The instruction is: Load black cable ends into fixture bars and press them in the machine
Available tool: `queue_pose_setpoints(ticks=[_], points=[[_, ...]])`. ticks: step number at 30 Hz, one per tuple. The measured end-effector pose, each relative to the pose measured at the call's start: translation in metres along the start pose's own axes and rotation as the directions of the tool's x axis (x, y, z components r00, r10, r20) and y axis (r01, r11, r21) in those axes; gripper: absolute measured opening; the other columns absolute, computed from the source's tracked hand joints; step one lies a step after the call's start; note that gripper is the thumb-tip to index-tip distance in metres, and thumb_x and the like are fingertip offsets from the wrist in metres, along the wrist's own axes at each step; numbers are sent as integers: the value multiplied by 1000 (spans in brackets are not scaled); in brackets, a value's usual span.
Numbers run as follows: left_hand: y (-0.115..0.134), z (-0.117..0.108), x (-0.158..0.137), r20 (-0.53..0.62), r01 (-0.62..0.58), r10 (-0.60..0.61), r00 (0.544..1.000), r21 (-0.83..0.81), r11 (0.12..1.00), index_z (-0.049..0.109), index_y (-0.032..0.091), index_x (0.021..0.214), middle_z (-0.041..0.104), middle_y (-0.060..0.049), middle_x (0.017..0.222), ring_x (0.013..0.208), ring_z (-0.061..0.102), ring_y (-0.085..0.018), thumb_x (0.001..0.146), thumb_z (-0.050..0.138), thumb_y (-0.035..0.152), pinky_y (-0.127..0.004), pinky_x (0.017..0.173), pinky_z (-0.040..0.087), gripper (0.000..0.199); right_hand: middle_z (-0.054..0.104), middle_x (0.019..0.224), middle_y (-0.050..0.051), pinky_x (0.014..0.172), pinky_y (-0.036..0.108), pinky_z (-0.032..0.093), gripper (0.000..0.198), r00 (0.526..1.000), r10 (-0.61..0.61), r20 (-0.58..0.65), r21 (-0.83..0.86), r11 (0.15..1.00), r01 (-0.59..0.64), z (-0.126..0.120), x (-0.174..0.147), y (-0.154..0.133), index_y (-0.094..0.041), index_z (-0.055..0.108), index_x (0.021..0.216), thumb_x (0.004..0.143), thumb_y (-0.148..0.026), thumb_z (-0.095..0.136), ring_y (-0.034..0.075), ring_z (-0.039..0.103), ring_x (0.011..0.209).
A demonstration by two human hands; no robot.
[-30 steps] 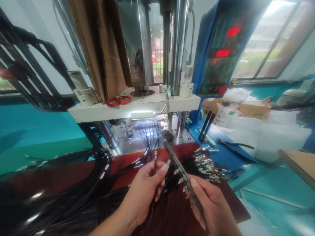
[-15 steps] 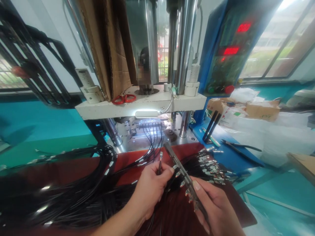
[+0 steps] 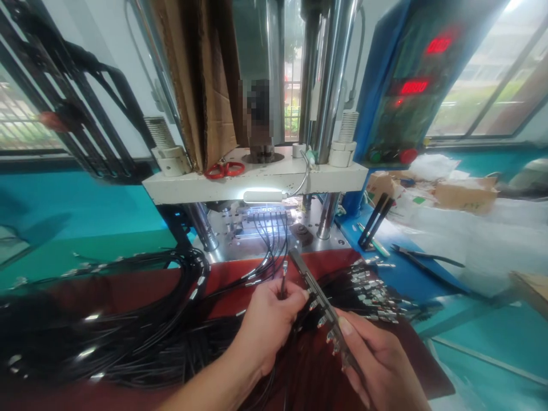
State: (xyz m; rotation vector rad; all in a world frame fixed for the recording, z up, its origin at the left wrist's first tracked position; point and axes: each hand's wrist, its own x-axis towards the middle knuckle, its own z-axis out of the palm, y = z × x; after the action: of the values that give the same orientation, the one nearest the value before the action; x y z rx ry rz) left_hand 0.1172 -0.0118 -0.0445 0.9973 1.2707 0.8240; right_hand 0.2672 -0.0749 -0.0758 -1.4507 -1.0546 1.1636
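My left hand (image 3: pixel 269 319) is closed on a black cable (image 3: pixel 283 286), whose small metal connector (image 3: pixel 285 267) points up above the fingers. The thumb tip lies close beside a long dark metal bar (image 3: pixel 323 308); whether they touch I cannot tell. Several small metal pieces stick out along the bar's left edge. My right hand (image 3: pixel 372 354) grips the lower end of this bar, thumb on top, and the bar slants up to the left. Behind the hands, a lit press fixture (image 3: pixel 265 217) has several black cables running out of its front.
Bundles of black cables (image 3: pixel 141 331) cover the left of the red-brown table (image 3: pixel 428 371). More cable ends (image 3: pixel 372 291) lie right of the bar. Red scissors (image 3: pixel 225 169) rest on the white press plate (image 3: pixel 321 181). Black-handled pliers (image 3: pixel 428 256) lie on a blue surface at right.
The camera view has turned slightly left, so the scene sits farther right. Both hands keep their holds, with the left thumb still by the bar.
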Motion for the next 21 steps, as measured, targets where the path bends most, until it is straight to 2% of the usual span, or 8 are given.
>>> queue_pose_setpoints(ticks=[2,5,8,10,13,14,16,21], points=[[1,-1,-2,37,-33,32,999,27,999,53,18,69,43,7,50,37,30,-6,79,62,42,-18,35,21,27,64,73,4,36,17,43,56,998,65,-19,34,997,-64,0,0,2,-22,70,108,77,-66,55,13,56,51],[7,-7,-10,57,-213,208,976,107,971,61,17,75,54,2,63,54,46,-10,83,58,44,-20,49,36,28,51,49,-2,27,16,31,58,989,151,2,80,985,-151,-3,2,4,-20,67,111,78,-66,55,8,40,34],[17,-18,-21,-45,-325,331,943,103,940,65,18,79,59,0,74,71,51,-12,84,59,43,-21,65,41,26,43,43,-6,24,17,25,61,992,125,23,94,988,-126,-5,4,5,-18,65,113,79,-66,53,6,28,28],[24,-28,-26,-70,-277,274,959,-35,960,65,19,83,57,2,70,66,50,-11,84,59,44,-20,63,41,26,46,45,-5,24,16,24,61,993,112,35,93,989,-115,-5,5,6,-17,63,115,80,-65,52,6,29,28],[31,-43,-28,111,-43,71,991,-238,970,62,20,96,54,4,64,44,37,-6,85,57,45,-17,40,29,28,46,46,-6,24,15,24,61,990,123,70,99,987,-129,-5,6,9,-17,61,118,81,-64,52,5,29,28],[32,-46,-28,182,29,16,983,-242,970,60,20,97,54,4,64,39,29,-4,85,57,45,-17,35,20,28,46,46,-6,24,15,25,61,989,127,78,101,986,-134,-6,6,10,-17,61,119,81,-64,52,5,29,28],[31,-50,-26,239,82,-40,970,-170,982,54,21,93,55,4,60,35,20,-3,86,54,46,-18,32,8,25,45,46,-6,24,15,25,61,988,126,85,97,986,-134,-6,7,11,-17,61,119,81,-64,52,5,30,28],[22,-41,-17,237,23,-30,971,32,999,46,22,81,53,6,56,32,22,-3,89,47,47,-18,31,5,26,43,45,-6,24,14,26,61,986,144,80,97,984,-152,-6,6,10,-17,62,119,81,-64,53,6,33,30]])
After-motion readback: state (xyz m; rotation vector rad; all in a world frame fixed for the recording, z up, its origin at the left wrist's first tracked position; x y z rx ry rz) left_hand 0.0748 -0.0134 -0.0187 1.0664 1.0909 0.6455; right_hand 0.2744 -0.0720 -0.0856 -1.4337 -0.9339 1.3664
